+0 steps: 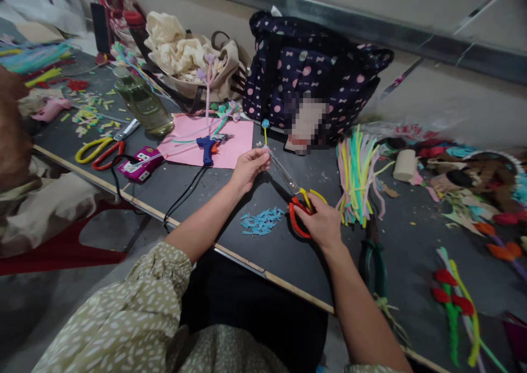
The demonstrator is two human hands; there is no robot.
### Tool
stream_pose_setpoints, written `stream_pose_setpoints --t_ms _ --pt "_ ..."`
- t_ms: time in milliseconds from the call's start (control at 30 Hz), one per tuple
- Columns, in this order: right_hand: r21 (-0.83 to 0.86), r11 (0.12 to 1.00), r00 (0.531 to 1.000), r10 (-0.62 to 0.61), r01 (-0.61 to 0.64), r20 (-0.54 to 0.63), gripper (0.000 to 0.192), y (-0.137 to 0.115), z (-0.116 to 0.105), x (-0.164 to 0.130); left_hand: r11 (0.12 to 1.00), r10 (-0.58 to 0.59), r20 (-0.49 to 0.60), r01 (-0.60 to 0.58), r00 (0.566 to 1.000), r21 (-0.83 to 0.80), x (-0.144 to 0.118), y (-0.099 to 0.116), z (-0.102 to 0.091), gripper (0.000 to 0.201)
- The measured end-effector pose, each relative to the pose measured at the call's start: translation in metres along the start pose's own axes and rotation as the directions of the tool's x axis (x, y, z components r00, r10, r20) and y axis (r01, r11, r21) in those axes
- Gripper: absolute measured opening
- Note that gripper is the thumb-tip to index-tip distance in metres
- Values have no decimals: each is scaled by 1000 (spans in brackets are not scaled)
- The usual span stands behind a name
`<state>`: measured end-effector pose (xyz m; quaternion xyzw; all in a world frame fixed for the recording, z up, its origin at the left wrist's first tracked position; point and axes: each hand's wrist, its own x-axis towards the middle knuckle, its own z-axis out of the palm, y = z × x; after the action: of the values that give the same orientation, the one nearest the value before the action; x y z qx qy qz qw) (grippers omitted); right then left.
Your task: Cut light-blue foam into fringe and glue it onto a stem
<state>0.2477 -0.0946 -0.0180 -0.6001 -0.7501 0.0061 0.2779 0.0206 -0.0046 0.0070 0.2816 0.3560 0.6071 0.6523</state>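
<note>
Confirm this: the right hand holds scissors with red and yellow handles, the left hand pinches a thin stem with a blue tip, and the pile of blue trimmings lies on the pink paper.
Not quite. The head view shows the blue trimmings lying on the dark table, not on the pink paper. The rest holds: right hand on the scissors, left hand pinching the stem.

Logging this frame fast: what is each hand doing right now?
Left hand: pinched shut on a thin stem with a blue tip.
Right hand: closed on scissors, blades at the stem.
</note>
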Motion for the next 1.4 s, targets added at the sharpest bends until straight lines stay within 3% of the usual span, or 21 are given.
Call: stream_pose_setpoints --t_ms 200,333,467,633,767,933,1200,1400 --pt "211 972 991 76 -99 114 46 -6 -3 1 997 -25 24 26 999 -70 0 0 -1 28" --pt "247 961 988 95 -123 121 46 -5 -3 2 996 -12 56 17 998 -86 2 -1 -2 25" --pt "214 973 993 75 -92 86 50 -4 -1 1 995 -3 37 7 999 -95 3 -1 -2 22" --pt "57 998 999 30 -29 -13 57 -11 -5 2 994 -43 -24 40 999 -99 0 3 1 22" --pt "-20 1000 1000 21 -21 -4 59 -17 -11 3 993 -63 -33 59 997 -98 -1 5 3 22" --pt "-34 999 1000 16 -15 21 55 -16 -13 3 992 -60 -11 59 998 -108 -2 4 3 20" --pt "-52 995 994 -85 82 -66 51 -10 -7 2 996 -42 22 43 999 -80 -3 4 3 25" --pt "-74 996 996 -60 55 -65 50 -9 -6 1 997 -44 28 46 999 -65 -3 3 2 27"
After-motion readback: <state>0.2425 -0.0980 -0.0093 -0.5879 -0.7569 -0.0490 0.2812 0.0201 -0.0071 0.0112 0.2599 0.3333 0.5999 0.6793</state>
